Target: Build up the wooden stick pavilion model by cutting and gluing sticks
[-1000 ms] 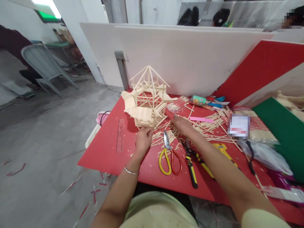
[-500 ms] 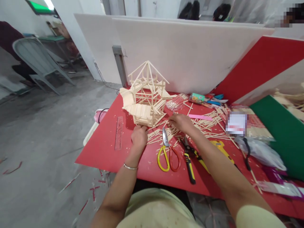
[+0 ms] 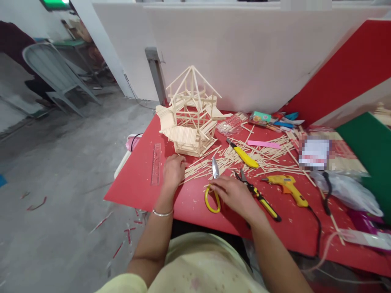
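A pavilion-shaped model of thin wooden sticks (image 3: 183, 134) stands on the red tabletop, with an open pointed roof frame on top. Just in front of its base is my left hand (image 3: 174, 171), fingers curled in; what they pinch, if anything, is too small to make out. My right hand (image 3: 235, 197) is closed over the handles of the scissors (image 3: 215, 167); their yellow loop shows beside my fingers, while the red loop is hidden under the hand. Loose wooden sticks (image 3: 198, 169) lie between my hands. Beyond my right hand rests a yellow utility knife (image 3: 246, 157).
Black-and-yellow pliers (image 3: 262, 200) and a yellow glue gun (image 3: 287, 186) lie to the right. A clear ruler (image 3: 155, 165) is on the left. A pink strip (image 3: 264, 144) lies on the sticks. White boards (image 3: 232, 61) stand behind; a green board (image 3: 369, 162) leans at right.
My right hand has come back toward me from the stick pile onto the scissors, uncovering the utility knife. My left hand stays by the model's base. The view has tilted downward.
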A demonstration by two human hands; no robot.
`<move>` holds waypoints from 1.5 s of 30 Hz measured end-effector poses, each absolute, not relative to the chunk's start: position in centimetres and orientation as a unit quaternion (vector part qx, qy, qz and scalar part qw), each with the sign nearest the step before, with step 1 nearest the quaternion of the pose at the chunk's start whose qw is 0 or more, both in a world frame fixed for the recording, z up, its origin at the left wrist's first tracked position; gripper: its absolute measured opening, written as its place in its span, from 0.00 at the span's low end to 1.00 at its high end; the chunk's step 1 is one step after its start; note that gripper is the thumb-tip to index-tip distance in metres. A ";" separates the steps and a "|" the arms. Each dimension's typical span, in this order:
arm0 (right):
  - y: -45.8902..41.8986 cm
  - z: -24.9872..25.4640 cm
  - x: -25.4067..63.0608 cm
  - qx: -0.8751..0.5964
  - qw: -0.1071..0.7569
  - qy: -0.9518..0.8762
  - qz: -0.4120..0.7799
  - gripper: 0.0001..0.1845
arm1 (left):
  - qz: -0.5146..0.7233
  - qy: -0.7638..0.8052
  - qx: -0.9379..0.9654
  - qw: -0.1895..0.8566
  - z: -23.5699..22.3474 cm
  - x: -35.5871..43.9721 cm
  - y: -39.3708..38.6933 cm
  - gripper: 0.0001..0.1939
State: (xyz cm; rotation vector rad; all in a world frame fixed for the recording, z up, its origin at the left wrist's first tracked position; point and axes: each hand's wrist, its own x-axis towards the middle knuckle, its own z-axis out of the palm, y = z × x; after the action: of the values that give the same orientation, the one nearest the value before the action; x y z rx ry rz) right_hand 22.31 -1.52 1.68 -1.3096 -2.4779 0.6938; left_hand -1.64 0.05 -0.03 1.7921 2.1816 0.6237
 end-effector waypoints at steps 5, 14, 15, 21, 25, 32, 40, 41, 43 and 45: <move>-1.6 0.8 18.7 -0.442 0.119 -0.872 0.175 0.16 | 0.155 0.758 0.611 0.168 -0.9 -4.1 -2.9 0.08; -0.8 -1.9 15.1 -0.448 0.090 -0.885 0.082 0.20 | 0.162 0.734 0.643 0.145 -3.8 -4.2 -4.6 0.10; -0.9 -2.0 15.1 -0.448 0.089 -0.886 0.078 0.20 | 0.159 0.729 0.650 0.143 -3.7 -4.0 -4.5 0.11; -1.4 -1.9 15.5 -0.449 0.095 -0.885 0.072 0.19 | 0.108 0.715 0.677 0.133 -3.7 -2.8 -3.9 0.16; -1.5 -2.1 15.6 -0.456 0.121 -0.877 0.097 0.17 | 0.101 0.714 0.685 0.102 -3.7 -1.9 -3.7 0.16; -1.3 -2.4 16.3 -0.518 0.268 -0.777 0.238 0.15 | 0.235 0.710 0.633 0.202 -2.5 -2.5 -4.6 0.11; -0.4 -0.9 16.3 -0.471 0.343 -0.694 0.424 0.14 | 0.359 0.629 0.621 0.300 -1.5 -2.9 -4.7 0.09; -0.4 -0.8 16.2 -0.476 0.353 -0.685 0.423 0.12 | 0.383 0.622 0.607 0.315 -1.5 -2.7 -4.5 0.09; -0.5 -0.8 16.0 -0.507 0.388 -0.643 0.423 0.12 | 0.451 0.599 0.549 0.369 -1.7 -2.2 -4.1 0.06; -0.6 -0.8 15.8 -0.537 0.429 -0.593 0.420 0.12 | 0.520 0.559 0.461 0.452 -2.0 -1.4 -3.5 0.10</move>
State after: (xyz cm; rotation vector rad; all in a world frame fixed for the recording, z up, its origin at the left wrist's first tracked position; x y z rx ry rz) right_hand 15.84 -0.60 -0.84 -1.3404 -1.4807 1.0487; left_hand -1.38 -3.53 -1.98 1.1395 1.3811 1.2850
